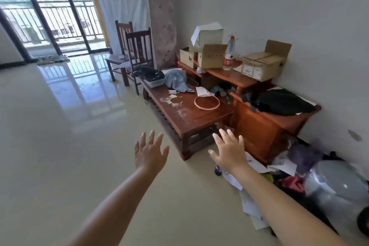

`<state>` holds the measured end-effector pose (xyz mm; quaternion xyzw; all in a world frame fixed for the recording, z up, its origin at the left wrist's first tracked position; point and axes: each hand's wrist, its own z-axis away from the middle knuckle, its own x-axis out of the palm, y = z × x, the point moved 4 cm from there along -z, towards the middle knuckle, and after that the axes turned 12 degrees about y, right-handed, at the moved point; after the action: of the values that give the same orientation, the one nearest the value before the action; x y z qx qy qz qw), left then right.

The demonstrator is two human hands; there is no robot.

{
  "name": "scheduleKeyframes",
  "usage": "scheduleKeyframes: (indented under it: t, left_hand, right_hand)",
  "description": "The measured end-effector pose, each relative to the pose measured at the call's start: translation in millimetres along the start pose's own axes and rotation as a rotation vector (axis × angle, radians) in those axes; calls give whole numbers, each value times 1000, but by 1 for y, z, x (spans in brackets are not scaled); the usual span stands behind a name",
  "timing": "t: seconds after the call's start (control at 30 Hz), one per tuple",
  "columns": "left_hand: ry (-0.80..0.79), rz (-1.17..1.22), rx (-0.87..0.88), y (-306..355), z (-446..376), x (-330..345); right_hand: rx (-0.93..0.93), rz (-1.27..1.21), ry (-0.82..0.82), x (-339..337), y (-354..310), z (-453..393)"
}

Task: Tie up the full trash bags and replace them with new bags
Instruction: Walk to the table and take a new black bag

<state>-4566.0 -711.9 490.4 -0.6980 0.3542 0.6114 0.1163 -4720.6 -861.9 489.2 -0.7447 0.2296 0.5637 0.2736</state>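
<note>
My left hand (150, 153) and my right hand (228, 151) are both stretched out in front of me, fingers spread, holding nothing. They hover over the pale tiled floor just short of a low wooden table (191, 120). A black plastic bag (148, 74) sits in a small white basket at the table's far end. Another black bag (279, 102) lies on the wooden cabinet (263, 126) by the wall. A grey inflated-looking plastic bag (335, 181) rests on the floor at the right, among clutter.
Papers, cloth and a purple bag (305, 156) litter the floor along the right wall. Cardboard boxes (211, 54) and a bottle (229, 54) stand on a wooden shelf. Two wooden chairs (137, 54) are beyond the table. Glass balcony doors (50, 16) are far left.
</note>
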Motion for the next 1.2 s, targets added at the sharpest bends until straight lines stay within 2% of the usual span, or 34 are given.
scheduleKeyframes:
  t: [0.23,0.47,0.83,1.03,1.2]
  left_hand:
    - [13,-65,-176,-29,-176,12]
    - [11,-89,-284,-95,-333,45]
    - [-41,-76,-288,-193,-621,93]
    - [-69,-91,-236,-223,-768,140]
    - [-129,-105,-257,-246,-891,188]
  right_hand:
    - [-164,-6,-5,27,-29,-213]
    - [-231,-24,-42,98,-84,-392]
    - [-153,-3,-62,174,-156,-660]
    - [-96,-4,-83,234,-168,-799]
    - [-48,12,-178,299,-172,-921]
